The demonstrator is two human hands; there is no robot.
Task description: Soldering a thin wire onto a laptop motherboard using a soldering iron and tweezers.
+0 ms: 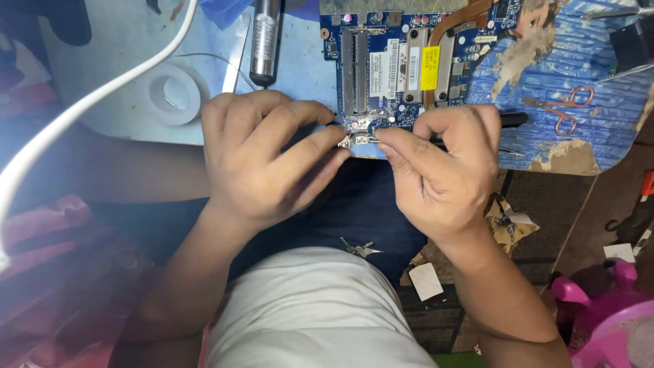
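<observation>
Your left hand (262,160) and right hand (443,167) met fingertip to fingertip at the near edge of the circuit board (395,68), pinching a small metal part (355,140) between them. A pen-shaped tool (511,120) lay under your right hand. Beyond your left hand stood a cylindrical tool (264,41), with a roll of tape (174,93) to its left. The scissors (564,108) lay right of the board, on the mat (593,68).

White tape roll (174,93), pink-handled scissors (564,109), white cable (82,109), pink plastic tub (613,327).
</observation>
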